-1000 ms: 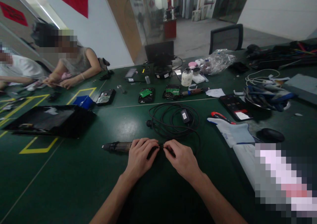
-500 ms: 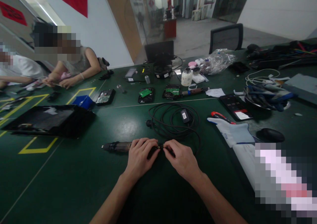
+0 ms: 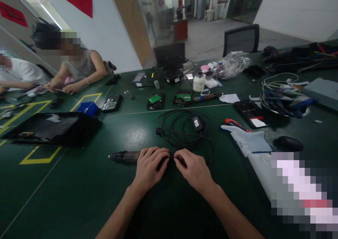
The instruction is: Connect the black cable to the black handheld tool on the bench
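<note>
A dark cylindrical electric screwdriver [image 3: 124, 156] lies on the green table [image 3: 79, 182] near the front edge. My left hand [image 3: 149, 167] is closed around its rear end. My right hand [image 3: 194, 169] pinches the plug of a black cable right at that end; the two hands almost touch. The cable runs back to a loose coil [image 3: 185, 128] with a small black adapter box just behind my hands.
A black tray [image 3: 52, 128] lies at the left, a white glove [image 3: 248, 140] and a black mouse [image 3: 287, 144] at the right. Opened hard drives [image 3: 155, 101], a white jar and a bag stand farther back. Two other people sit at the far left.
</note>
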Demonstrator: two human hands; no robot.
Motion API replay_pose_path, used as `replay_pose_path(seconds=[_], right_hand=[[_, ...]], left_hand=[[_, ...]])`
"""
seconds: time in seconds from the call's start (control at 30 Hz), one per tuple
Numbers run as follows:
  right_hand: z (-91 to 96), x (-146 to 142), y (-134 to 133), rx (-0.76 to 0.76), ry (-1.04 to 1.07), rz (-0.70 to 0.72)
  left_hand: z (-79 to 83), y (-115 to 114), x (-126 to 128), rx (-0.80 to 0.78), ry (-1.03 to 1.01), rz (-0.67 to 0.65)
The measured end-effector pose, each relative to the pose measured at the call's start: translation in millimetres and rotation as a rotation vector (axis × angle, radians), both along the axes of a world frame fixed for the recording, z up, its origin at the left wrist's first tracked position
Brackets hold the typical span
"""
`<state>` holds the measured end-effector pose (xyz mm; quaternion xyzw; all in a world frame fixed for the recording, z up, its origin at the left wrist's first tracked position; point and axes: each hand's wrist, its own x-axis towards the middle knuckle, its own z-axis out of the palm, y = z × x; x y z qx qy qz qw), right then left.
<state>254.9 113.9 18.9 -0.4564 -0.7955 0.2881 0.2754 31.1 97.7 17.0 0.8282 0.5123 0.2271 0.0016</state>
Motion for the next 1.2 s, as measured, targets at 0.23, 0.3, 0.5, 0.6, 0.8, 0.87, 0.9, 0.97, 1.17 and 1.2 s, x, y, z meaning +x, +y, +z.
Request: replay_pose_path(seconds=[0.23,0.3,0.5,0.6,0.8,0.87,0.9,0.97,1.17,1.2], right_hand=[[0.0,0.3,0.3,0.012,0.006,-0.001],[0.2,0.3,0.4,0.014,0.004,-0.002],[1.8,0.8,0.3,0.01,0.014,-0.001],[2.4,1.0,0.1,0.004,0.011,0.002],[1.1,0.9,-0.4,0.012,0.006,-0.002],[0.3,0.8,-0.4,0.013,0.011,-0.005],[0.1,0.7,-0.4,0.014,0.012,-0.004],[-0.3,0.6,-0.2,0.018,0.008,-0.002],[0.5,0.7,0.1,0.023,-0.003,0.003],[0.5,0.7,0.0,0.018,-0.002,0.003]], left_hand=[[-0.5,0.4,-0.8,0.014,-0.002,0.013],[1.1,-0.1,-1.3,-0.004,0.002,-0.015],[-0.2,1.1,-0.6,0.027,-0.008,0.024],[0.4,1.1,-0.4,0.01,-0.006,0.009],[1.2,0.9,-0.6,0.019,-0.004,0.012],[0.7,1.1,-0.9,0.025,-0.005,0.023],[0.7,1.1,-1.2,0.019,0.0,0.016],[0.9,1.0,-1.9,0.002,0.01,-0.012],[0.6,1.4,-1.3,0.012,-0.005,0.016],[1.0,1.4,-1.0,0.013,-0.006,0.021]])
